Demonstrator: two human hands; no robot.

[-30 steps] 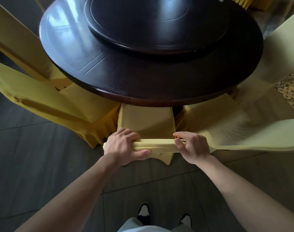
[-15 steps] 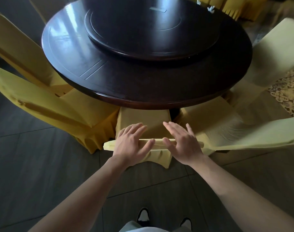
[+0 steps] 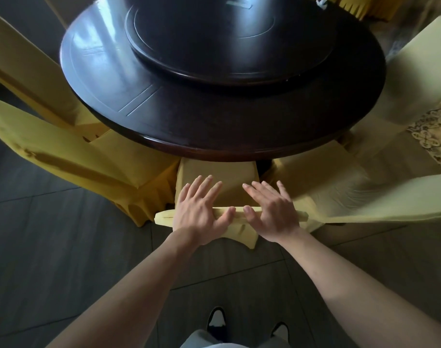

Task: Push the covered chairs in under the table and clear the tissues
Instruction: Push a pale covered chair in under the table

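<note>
Arguably, with both hands point(image 3: 235, 212) laid open-gripped on the chair point(image 3: 215, 182) at 6 o'clock, its top rail could have been jammed against the bench point(image 3: 239, 136).

A lazy Susan point(image 3: 229, 38) sits on the round worktop point(image 3: 214, 126). The middle covered chair point(image 3: 215, 177) stands tucked under the near edge, between a chair on the left point(image 3: 71, 156) and another on the right point(image 3: 352, 194). A crumpled tissue point(image 3: 322, 2) lies at the worktop's far edge. Both hands, left hand point(image 3: 199, 212) and right hand point(image 3: 272, 212), lie flat on the middle chair's back.
</note>
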